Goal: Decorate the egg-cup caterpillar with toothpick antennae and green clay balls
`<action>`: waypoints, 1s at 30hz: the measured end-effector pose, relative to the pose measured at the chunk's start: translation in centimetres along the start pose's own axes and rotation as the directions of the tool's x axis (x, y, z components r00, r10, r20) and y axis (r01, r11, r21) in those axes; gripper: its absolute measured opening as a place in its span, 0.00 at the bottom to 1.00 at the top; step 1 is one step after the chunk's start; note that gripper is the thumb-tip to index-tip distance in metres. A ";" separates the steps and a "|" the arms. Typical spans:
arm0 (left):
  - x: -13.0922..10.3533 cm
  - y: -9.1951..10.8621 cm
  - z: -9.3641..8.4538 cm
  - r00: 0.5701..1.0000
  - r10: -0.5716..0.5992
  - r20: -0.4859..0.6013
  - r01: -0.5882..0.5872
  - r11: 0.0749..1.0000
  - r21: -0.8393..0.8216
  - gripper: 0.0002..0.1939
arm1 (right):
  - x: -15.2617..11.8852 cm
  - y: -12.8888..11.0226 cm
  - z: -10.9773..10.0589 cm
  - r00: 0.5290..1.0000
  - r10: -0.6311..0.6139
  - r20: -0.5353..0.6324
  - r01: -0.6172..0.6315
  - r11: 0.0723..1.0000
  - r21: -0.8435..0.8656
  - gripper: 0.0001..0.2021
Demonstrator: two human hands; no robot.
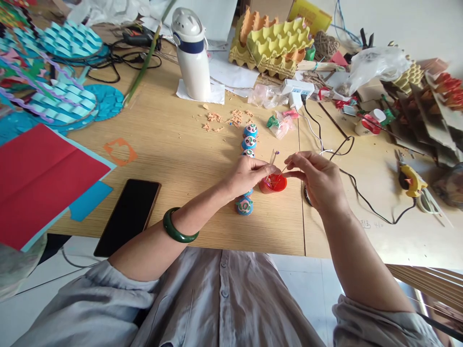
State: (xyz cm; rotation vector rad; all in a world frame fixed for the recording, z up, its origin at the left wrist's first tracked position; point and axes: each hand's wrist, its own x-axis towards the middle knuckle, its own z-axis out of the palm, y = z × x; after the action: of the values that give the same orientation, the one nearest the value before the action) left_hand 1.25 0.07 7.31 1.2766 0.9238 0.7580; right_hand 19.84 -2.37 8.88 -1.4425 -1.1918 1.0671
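A small red cup (pixel 274 187) with several thin pale sticks in it stands on the table. My left hand (pixel 249 174) is closed at the cup's left rim, thumb and fingers together; what they grip is hard to make out. Thin sticks and a small purple tip (pixel 277 153) rise just above its fingertips. On the cup's right, my right hand (pixel 320 180) pinches a thin stick (pixel 284 168) tilted over the rim. Beneath my left hand runs a row of blue domed pieces (pixel 245 206) with painted faces, partly hidden by the hand.
A black phone (pixel 128 217) lies beside my left forearm, near red paper (pixel 50 178). A white flask (pixel 193 58) stands behind, with egg trays (pixel 275 43) further right. Wood shavings (pixel 235 117) are scattered midtable. A yellow glue gun (pixel 412 178) and its cable lie right.
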 end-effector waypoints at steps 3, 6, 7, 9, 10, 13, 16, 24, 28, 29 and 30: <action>-0.1 -0.8 -0.7 0.998 0.022 -0.056 -0.021 1.000 0.020 0.12 | -0.1 0.7 -0.5 0.987 -0.129 -0.096 0.117 0.986 -0.121 0.06; -0.2 -1.8 -1.4 0.997 0.025 -0.075 -0.022 0.999 0.039 0.16 | -0.5 2.1 -0.7 0.976 -0.179 -0.125 0.144 0.958 -0.248 0.04; -0.2 -2.0 -1.5 0.997 0.024 -0.078 -0.022 0.999 0.038 0.18 | -0.8 2.6 -0.6 0.975 -0.186 -0.120 0.147 0.949 -0.280 0.03; -0.2 -2.4 -1.7 0.996 0.017 -0.084 -0.015 0.999 0.029 0.20 | -1.2 3.2 -0.6 0.973 -0.223 -0.062 0.185 0.910 -0.372 0.02; -0.2 -2.5 -1.8 0.996 0.012 -0.090 -0.010 1.000 0.025 0.20 | -1.3 3.3 -0.6 0.968 -0.249 -0.012 0.220 0.875 -0.432 0.03; -0.1 -2.7 -1.8 0.995 0.007 -0.102 -0.005 1.000 0.012 0.21 | -1.4 3.3 -1.0 0.945 -0.309 0.110 0.312 0.741 -0.594 0.06; -0.1 -2.8 -1.9 0.996 0.009 -0.087 -0.010 1.000 -0.008 0.21 | -1.3 3.3 -1.5 0.927 -0.352 0.128 0.330 0.606 -0.723 0.06; -0.2 -2.9 -1.5 0.997 -0.047 -0.058 0.046 0.999 -0.018 0.21 | -1.1 4.2 -0.5 0.924 -0.284 0.255 0.366 0.474 -0.801 0.05; -0.4 -2.6 -1.5 0.996 -0.068 -0.060 0.066 0.997 -0.033 0.19 | -0.8 3.3 -0.8 0.922 -0.299 0.244 0.376 0.547 -0.748 0.07; -0.5 -2.5 -1.6 0.995 -0.074 -0.060 0.072 0.997 -0.043 0.19 | -0.7 2.8 -1.1 0.922 -0.316 0.225 0.373 0.569 -0.732 0.06; -0.5 -2.4 -1.6 0.995 -0.077 -0.060 0.074 0.996 -0.054 0.19 | -0.7 2.2 -1.4 0.921 -0.335 0.198 0.370 0.595 -0.714 0.06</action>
State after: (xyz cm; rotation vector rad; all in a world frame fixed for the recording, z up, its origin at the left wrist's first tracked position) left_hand -0.48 -0.03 4.92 1.1716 0.9914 0.7611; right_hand 21.51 -3.41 6.96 -1.6594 -1.9984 0.3011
